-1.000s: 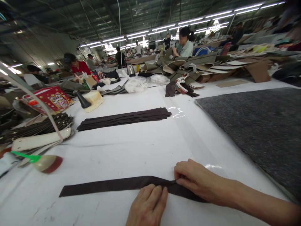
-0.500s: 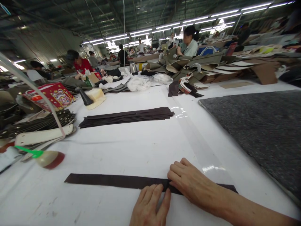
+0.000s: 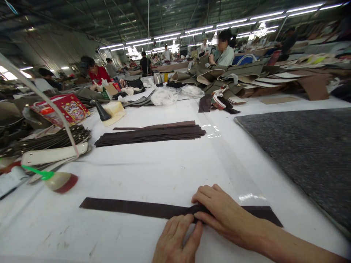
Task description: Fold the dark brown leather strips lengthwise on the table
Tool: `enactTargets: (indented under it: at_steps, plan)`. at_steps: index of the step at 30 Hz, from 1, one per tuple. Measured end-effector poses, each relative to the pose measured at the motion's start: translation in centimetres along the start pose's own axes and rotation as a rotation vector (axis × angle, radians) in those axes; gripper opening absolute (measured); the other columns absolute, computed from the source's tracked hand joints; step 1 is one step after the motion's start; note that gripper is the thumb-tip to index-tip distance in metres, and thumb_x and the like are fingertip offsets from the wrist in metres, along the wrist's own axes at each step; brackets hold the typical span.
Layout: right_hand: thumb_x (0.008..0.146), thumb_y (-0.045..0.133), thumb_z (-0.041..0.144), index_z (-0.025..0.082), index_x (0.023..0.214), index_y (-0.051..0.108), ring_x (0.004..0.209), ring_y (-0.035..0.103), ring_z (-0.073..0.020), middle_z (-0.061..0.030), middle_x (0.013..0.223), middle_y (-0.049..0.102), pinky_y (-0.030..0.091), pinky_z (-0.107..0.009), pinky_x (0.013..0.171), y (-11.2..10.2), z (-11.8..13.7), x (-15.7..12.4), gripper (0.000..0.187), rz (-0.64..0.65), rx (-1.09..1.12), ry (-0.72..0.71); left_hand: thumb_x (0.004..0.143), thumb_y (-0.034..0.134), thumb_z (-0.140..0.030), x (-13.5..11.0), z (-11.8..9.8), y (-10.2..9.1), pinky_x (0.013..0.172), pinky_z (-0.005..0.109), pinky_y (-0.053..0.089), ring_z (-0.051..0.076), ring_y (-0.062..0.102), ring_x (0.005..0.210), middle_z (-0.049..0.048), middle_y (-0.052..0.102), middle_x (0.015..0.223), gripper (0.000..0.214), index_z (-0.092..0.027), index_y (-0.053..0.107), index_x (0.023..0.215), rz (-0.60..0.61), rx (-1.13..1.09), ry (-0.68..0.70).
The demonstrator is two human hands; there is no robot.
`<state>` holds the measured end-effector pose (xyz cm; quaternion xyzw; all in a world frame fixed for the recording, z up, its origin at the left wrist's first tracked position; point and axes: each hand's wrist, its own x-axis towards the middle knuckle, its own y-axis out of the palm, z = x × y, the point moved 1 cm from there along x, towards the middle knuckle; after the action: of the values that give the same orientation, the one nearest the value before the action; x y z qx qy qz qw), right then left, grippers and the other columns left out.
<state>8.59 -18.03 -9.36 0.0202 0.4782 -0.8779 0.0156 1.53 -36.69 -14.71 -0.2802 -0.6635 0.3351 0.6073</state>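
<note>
A long dark brown strip (image 3: pixel 123 207), perhaps leather or a similar sheet material, lies crosswise on the white table in front of me. My left hand (image 3: pixel 177 237) is closed at the strip's near edge, index finger and thumb pinching it. Just to the right, my right hand (image 3: pixel 216 206) grips the same strip, its fingers over the far side and its thumb at the near edge. Between the hands the strip is bunched or folded up. Its left end lies flat, and the right end shows beyond my right wrist.
A pile of similar dark strips (image 3: pixel 150 134) lies farther back. At left are a green-tipped squeeze bottle (image 3: pixel 62 182), pale straps (image 3: pixel 52 155) and a slanting pale tube (image 3: pixel 61 118). A dark grey mat (image 3: pixel 298 146) covers the right side. Several people work in the background.
Around my fingers the strip has become more raised and folded, and its right end shows more. My right thumb has come down to the near edge. The view has shifted slightly.
</note>
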Motion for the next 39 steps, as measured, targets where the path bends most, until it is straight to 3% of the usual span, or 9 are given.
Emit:
enactTargets:
  at_steps: [3, 6, 9, 14, 18, 25, 34, 39]
  plan:
    - [0.087, 0.062, 0.012, 0.019, 0.097, 0.057, 0.089, 0.052, -0.0216, -0.0021, 0.098, 0.059, 0.033, -0.038, 0.081, 0.7, 0.3, 0.4, 0.013, -0.012, -0.084, -0.022, 0.084, 0.043, 0.0, 0.9, 1.0, -1.1, 0.085, 0.031, 0.055, 0.021, 0.059, 0.1, 0.014, 0.061, 0.108, 0.04, -0.011, 0.056, 0.12, 0.042, -0.149, -0.113]
    - [0.085, 0.063, 0.008, 0.019, 0.093, 0.057, 0.088, 0.052, -0.0207, -0.0014, 0.096, 0.06, 0.033, -0.037, 0.082, 1.2, 0.0, 0.6, 0.015, -0.036, -0.088, -0.04, 0.086, 0.036, -0.002, 1.6, 2.2, -1.3, 0.079, 0.034, 0.057, 0.021, 0.06, 0.09, 0.0136, 0.062, 0.099, 0.04, -0.008, 0.054, 0.121, 0.156, -0.256, -0.181]
    - [0.084, 0.06, 0.004, 0.019, 0.091, 0.056, 0.085, 0.052, -0.0187, -0.0003, 0.093, 0.06, 0.035, -0.034, 0.08, 1.3, -0.7, 0.3, 0.017, -0.04, -0.042, -0.051, 0.085, 0.034, -0.001, 1.6, 2.9, -0.9, 0.075, 0.038, 0.058, 0.022, 0.06, 0.083, 0.0124, 0.064, 0.093, 0.041, -0.008, 0.056, 0.118, 0.236, -0.265, -0.101]
    - [0.089, 0.055, 0.005, 0.019, 0.091, 0.057, 0.083, 0.052, -0.0172, -0.0009, 0.091, 0.058, 0.038, -0.031, 0.079, 1.1, -1.9, -0.6, 0.014, -0.035, -0.015, -0.103, 0.082, 0.034, 0.0, 1.0, 3.2, -0.6, 0.08, 0.038, 0.058, 0.022, 0.06, 0.088, 0.0128, 0.065, 0.098, 0.044, -0.009, 0.056, 0.12, 0.232, -0.237, -0.04]
    - [0.095, 0.045, 0.006, 0.018, 0.09, 0.058, 0.08, 0.05, -0.0171, -0.0019, 0.085, 0.055, 0.037, -0.031, 0.079, 1.5, -2.7, -1.1, 0.017, -0.037, -0.121, -0.216, 0.08, 0.034, 0.001, 0.9, 3.3, -0.6, 0.082, 0.037, 0.058, 0.022, 0.061, 0.09, 0.0131, 0.066, 0.102, 0.049, -0.008, 0.054, 0.123, 0.247, -0.227, -0.021]
    - [0.093, 0.041, 0.002, 0.015, 0.09, 0.056, 0.076, 0.044, -0.0184, -0.0036, 0.083, 0.053, 0.034, -0.032, 0.074, 1.8, -2.9, -1.7, 0.021, -0.062, -0.279, -0.356, 0.078, 0.036, 0.002, 0.6, 3.6, -0.4, 0.083, 0.038, 0.058, 0.023, 0.06, 0.093, 0.0144, 0.065, 0.105, 0.051, -0.005, 0.052, 0.125, 0.272, -0.184, 0.022]
    - [0.098, 0.041, 0.009, 0.013, 0.095, 0.058, 0.075, 0.041, -0.0183, -0.0042, 0.084, 0.051, 0.033, -0.033, 0.075, 1.2, -2.4, -2.2, 0.017, -0.082, -0.367, -0.392, 0.077, 0.038, 0.002, 0.8, 3.4, -0.3, 0.08, 0.035, 0.056, 0.022, 0.055, 0.089, 0.0114, 0.062, 0.105, 0.056, -0.008, 0.048, 0.132, 0.327, -0.109, 0.053]
    - [0.099, 0.035, 0.01, 0.012, 0.097, 0.057, 0.075, 0.04, -0.0188, -0.0052, 0.085, 0.05, 0.032, -0.035, 0.076, 1.0, -2.4, -2.6, 0.022, -0.051, -0.402, -0.399, 0.075, 0.041, 0.001, 1.1, 3.1, -0.2, 0.076, 0.037, 0.055, 0.023, 0.053, 0.087, 0.0093, 0.06, 0.101, 0.063, -0.012, 0.043, 0.137, 0.432, -0.013, 0.079]
